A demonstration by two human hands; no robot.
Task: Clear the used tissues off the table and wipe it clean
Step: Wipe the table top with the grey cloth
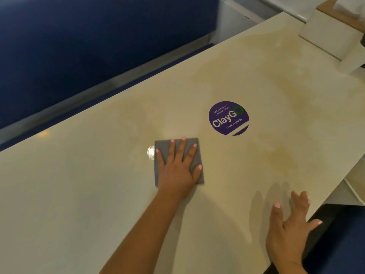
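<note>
A folded grey cloth point(197, 153) lies flat near the middle of the cream table point(79, 194). My left hand point(177, 169) presses down on the cloth with its fingers straight and spread. Over the table's near right edge is my right hand point(288, 228), fingers spread and holding nothing; whether it touches the surface is unclear. Faint yellowish smears show on the tabletop to the right. I see no loose tissues on the table.
A round purple "ClayGo" sticker point(229, 118) is stuck to the table just beyond the cloth. A white tissue box with a wooden lid point(331, 30) stands at the far right corner. A blue bench point(79, 46) runs along the far side, and a blue seat point(339, 244) sits at the near right.
</note>
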